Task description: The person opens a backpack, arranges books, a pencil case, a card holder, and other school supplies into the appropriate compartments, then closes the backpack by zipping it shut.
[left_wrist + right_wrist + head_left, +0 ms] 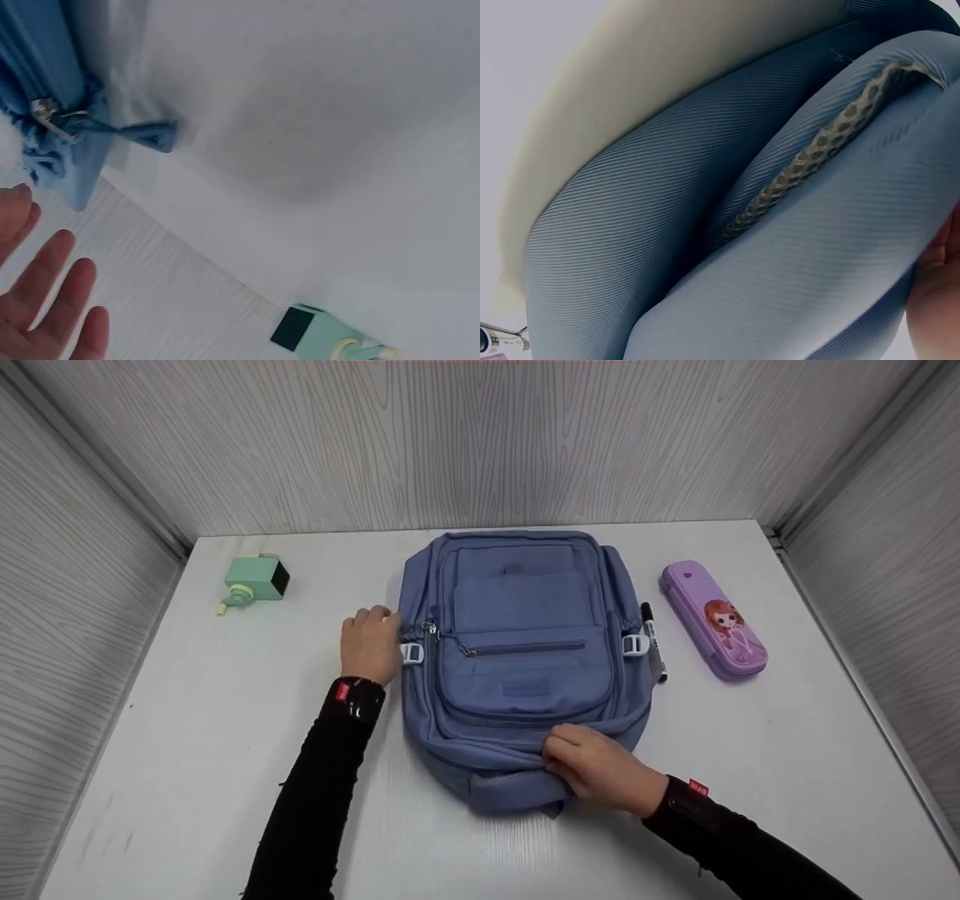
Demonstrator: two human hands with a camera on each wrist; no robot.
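Observation:
A blue backpack (525, 607) lies flat on the white table, its front pockets and zippers facing up. At its left side, by a white buckle (412, 653), is my left hand (371, 645). In the left wrist view that hand's fingers (56, 281) are spread and loosely straight, close to the bag's side and a zipper pull (46, 111). My right hand (600, 769) grips the fabric at the backpack's near end with bent fingers. Beside it a wide strap (517, 793) folds over; the right wrist view shows mesh lining (810, 157) along the fabric.
A green pencil sharpener (256, 577) with a crank stands at the back left. Right of the backpack lies a black-capped marker (652, 641), close to its side. Farther right is a purple pencil case (712, 619) with a doll picture. Panel walls (480, 442) enclose the table's back and sides.

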